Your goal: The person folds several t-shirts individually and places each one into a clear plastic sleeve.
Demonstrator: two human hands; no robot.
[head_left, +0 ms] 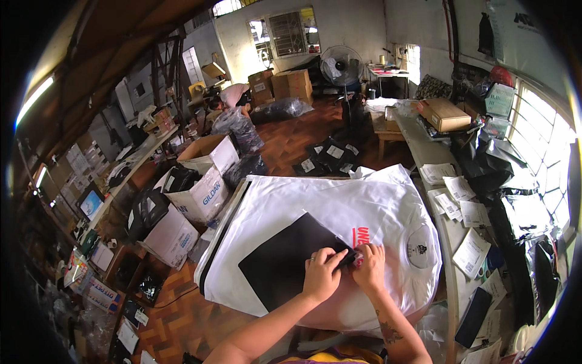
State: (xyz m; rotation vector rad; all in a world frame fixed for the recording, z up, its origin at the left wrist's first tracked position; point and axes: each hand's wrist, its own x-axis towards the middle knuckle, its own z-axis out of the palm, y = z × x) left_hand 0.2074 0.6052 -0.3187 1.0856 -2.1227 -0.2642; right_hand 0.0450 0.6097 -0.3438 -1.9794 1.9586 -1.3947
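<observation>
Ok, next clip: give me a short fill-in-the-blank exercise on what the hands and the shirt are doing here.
1. The white T-shirt lies spread flat with a ____ sheet on top of it.
2. Both hands, left hand and right hand, pinch the sheet at its ____ corner.
3. The printed lettering beside the hands is ____ in colour.

Missing words: black; right; red

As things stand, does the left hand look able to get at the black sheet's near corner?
Probably yes: the left hand already rests on the black sheet, and nothing lies on the white T-shirt between.
</observation>
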